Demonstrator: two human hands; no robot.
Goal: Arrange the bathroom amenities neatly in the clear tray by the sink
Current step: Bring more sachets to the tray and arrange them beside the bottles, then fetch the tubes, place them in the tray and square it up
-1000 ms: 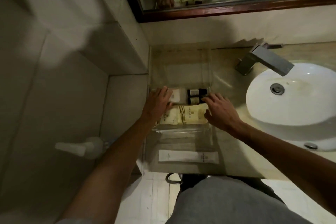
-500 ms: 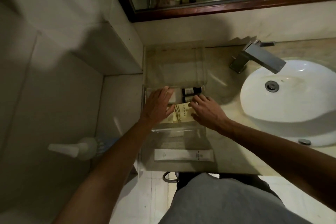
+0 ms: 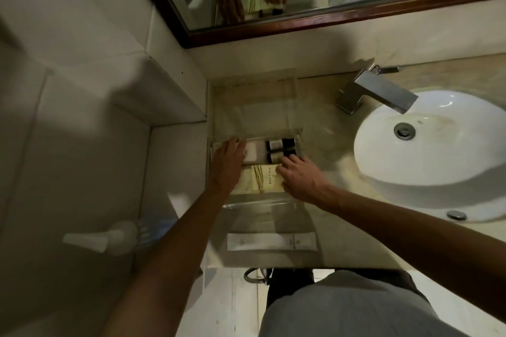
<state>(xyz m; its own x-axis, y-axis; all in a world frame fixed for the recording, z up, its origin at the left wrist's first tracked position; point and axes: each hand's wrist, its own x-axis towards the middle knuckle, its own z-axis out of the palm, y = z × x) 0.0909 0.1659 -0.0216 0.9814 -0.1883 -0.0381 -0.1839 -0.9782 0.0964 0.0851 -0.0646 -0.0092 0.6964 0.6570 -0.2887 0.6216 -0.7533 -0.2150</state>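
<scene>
Our left hand [image 3: 228,164] lies flat and released; our right hand [image 3: 299,178] presses spread fingers on the cream striped packets [image 3: 261,179]. Just beyond its fingertips, two small dark bottles [image 3: 279,148] lie crosswise in the clear plastic tray [image 3: 219,142], caps pointing right.

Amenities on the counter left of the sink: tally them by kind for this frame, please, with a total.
Small dark bottles: 2, side by side in the clear tray
Cream sachets with brown stripes: at least 1, partly under the hands
White flat packet: 1
Long white tube box: 1, near the counter's front edge
Total: 5 visible; any more beneath the hands cannot be told.
</scene>
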